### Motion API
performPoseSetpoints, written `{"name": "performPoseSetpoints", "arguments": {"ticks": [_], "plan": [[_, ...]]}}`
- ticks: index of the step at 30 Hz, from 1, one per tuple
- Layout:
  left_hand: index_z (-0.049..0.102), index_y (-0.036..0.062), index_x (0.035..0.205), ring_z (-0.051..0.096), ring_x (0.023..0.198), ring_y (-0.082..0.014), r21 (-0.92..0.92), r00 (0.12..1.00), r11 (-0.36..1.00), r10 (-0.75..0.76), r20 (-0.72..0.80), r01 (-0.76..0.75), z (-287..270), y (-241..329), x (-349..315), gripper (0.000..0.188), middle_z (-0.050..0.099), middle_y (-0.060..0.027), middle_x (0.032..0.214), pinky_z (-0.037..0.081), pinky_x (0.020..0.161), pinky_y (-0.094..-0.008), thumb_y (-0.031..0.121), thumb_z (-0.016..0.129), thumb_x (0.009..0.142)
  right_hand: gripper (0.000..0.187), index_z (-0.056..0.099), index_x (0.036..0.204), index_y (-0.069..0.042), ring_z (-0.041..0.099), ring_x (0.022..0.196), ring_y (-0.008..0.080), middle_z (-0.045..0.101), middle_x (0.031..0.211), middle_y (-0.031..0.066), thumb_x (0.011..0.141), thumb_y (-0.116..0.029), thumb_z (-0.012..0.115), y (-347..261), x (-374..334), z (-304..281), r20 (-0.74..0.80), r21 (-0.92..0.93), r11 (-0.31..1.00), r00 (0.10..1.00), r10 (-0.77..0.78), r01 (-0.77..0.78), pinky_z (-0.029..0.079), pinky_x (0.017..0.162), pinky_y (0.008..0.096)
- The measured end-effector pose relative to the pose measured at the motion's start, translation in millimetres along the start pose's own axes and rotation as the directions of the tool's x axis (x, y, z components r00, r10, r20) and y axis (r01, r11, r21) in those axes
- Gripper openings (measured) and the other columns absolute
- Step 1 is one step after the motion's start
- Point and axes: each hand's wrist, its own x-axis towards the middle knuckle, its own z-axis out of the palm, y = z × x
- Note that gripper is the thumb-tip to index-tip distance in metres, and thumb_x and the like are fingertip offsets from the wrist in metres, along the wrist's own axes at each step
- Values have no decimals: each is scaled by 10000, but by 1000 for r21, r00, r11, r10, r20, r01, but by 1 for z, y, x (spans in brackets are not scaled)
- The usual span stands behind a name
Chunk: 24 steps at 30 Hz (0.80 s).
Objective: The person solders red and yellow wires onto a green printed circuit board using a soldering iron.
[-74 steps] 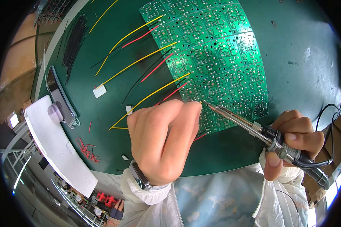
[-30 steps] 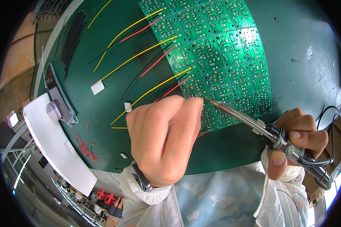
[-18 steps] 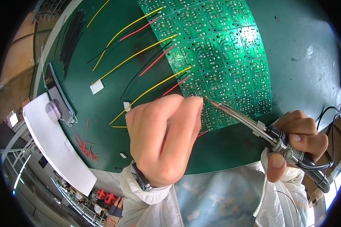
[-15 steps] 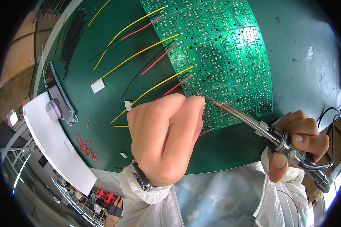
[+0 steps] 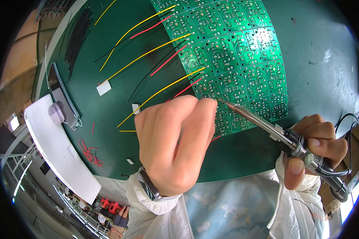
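Observation:
My left hand (image 5: 173, 139) is closed in a pinch over the lower left of a green circuit board panel (image 5: 253, 85). A yellow wire (image 5: 127, 131) runs under this hand toward its fingertips, where the pinched end is hidden. My right hand (image 5: 317, 145) grips a soldering iron (image 5: 263, 124) with a metal barrel and dark handle. Its tip points up and left, close by my left fingertips at the board; whether it touches a pad is too small to tell. Along the panel's left edge, other yellow wires (image 5: 147, 51), red wires (image 5: 169, 61) and black wires (image 5: 149, 79) are attached.
The green table holds a bundle of black wires (image 5: 76, 40), short red wire pieces (image 5: 89, 154) and small white blocks (image 5: 104, 88). At the left stand a phone-like dark device (image 5: 64, 97) and a curved white object (image 5: 64, 153). A black cable (image 5: 350, 137) loops beside my right hand.
The panel and its wires appear shifted very slightly in the picture. The iron's tip sits slightly higher and further right, and both hands keep their grips.

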Motion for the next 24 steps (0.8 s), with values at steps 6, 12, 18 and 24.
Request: {"name": "performPoseSetpoints", "arguments": {"ticks": [6,12,18,24], "plan": [[645,11,795,515,633,-169,0,997,1000,-11,-76,11,4,0,3,252,571,-60,781,399,536,-257,-98,705,576,404,407,881,-64,346,468,128,422,656,73,705,-226,733,1,2,6,-16,2,1000,1000,-2,2,314,409,252],[623,26,823,484,583,-128,-52,995,993,-103,-10,102,2,1,5,270,561,-47,786,385,490,-234,-114,679,599,414,407,882,-63,347,469,126,427,651,74,706,-236,738,-1,3,4,19,-27,999,1000,20,-19,321,419,250],[617,26,821,471,583,-126,-58,991,990,-131,12,131,0,4,9,270,560,-45,784,382,489,-237,-115,679,599,410,404,882,-62,353,468,130,429,650,78,710,-235,733,-4,-1,6,-60,-55,997,997,45,-48,328,420,252],[618,28,819,480,593,-130,-44,991,990,-131,26,132,-2,6,10,268,560,-47,785,385,490,-236,-114,680,601,405,400,882,-63,351,467,129,427,650,79,707,-221,730,-5,0,6,-39,-54,997,998,51,-54,332,421,249]]}}
